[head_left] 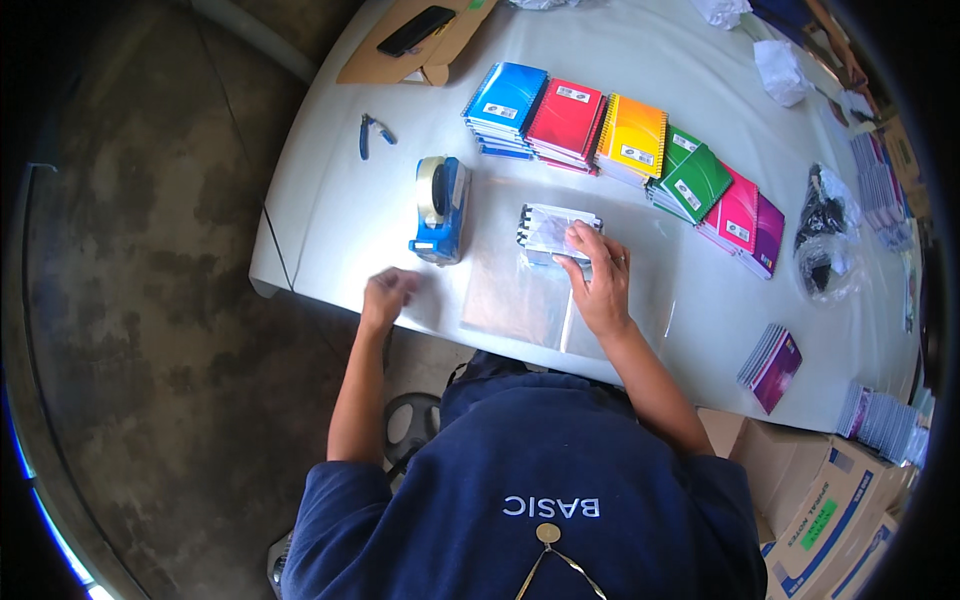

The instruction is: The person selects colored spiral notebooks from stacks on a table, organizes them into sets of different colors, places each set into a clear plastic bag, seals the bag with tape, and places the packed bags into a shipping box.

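We see the right hand point(598, 280) flat and open, palm down, fingers pressing on a small spiral notebook point(552, 232) that sits partly inside a clear plastic sleeve point(515, 295). The notebook lies near the middle of the worktop point(330, 210); its spiral edge faces the person's left, and its long axis runs roughly across the worktop, away from the person's body. The sleeve stretches from the notebook toward the near edge, its far end around the notebook.

The left hand point(388, 292) hovers loosely curled near the worktop's near edge, gripping nothing we can make out; it is blurred. Just beyond it stands a blue tape dispenser point(440, 208), and farther off lie small blue-handled pliers point(372, 130).

Behind the notebook we note a row of spiral notebook stacks: blue point(508, 98), red point(566, 122), yellow point(632, 135), green point(692, 178), pink point(742, 222). A clear bag holding dark items point(825, 240) lies to the right. A flat cardboard piece point(420, 50) carries a black phone point(416, 30). Cardboard boxes point(820, 500) stand at lower right; contents not visible.

The worktop is white and glossy. The floor point(150, 250) is mottled grey concrete.
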The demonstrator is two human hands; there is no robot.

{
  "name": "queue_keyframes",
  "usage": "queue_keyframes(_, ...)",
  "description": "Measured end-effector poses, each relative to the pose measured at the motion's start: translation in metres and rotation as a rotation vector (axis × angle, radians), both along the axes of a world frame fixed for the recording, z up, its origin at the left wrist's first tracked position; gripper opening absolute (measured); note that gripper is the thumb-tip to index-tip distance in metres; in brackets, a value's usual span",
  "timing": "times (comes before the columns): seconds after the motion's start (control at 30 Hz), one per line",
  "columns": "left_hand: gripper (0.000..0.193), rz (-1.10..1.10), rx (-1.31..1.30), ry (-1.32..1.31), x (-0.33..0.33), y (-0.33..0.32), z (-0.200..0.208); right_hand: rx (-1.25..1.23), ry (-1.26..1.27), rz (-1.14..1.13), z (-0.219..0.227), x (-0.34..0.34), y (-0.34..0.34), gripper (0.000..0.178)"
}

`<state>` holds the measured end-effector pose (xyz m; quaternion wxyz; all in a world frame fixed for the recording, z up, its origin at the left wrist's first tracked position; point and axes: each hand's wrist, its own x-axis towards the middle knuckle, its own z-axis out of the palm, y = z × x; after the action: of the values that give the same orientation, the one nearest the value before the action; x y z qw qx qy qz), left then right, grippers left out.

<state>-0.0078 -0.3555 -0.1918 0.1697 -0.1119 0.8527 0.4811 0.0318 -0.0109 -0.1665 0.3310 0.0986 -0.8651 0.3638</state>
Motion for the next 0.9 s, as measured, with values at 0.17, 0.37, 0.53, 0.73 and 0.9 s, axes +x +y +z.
queue_keyframes(0.17,0.034,0.335,0.207,0.434,-0.028,0.098,0.072,0.027,-0.001,-0.019,-0.007,0.001,0.010,0.059)
queue_keyframes(0.37,0.041,0.159,0.419,-0.085,0.036,0.226,0.082,-0.023,0.077,0.034,-0.001,0.002,0.007,0.059)
queue_keyframes(0.53,0.044,0.206,0.443,-0.077,0.049,0.225,0.066,0.119,-0.093,0.061,0.000,0.009,0.012,0.048)
queue_keyframes(0.73,0.044,0.065,0.041,0.203,0.030,0.190,0.003,0.305,-0.303,0.093,0.029,0.007,0.006,0.053)
queue_keyframes(0.9,0.046,-0.233,-0.390,0.217,-0.004,0.176,-0.016,0.232,-0.327,0.065,0.042,-0.009,0.017,0.060)
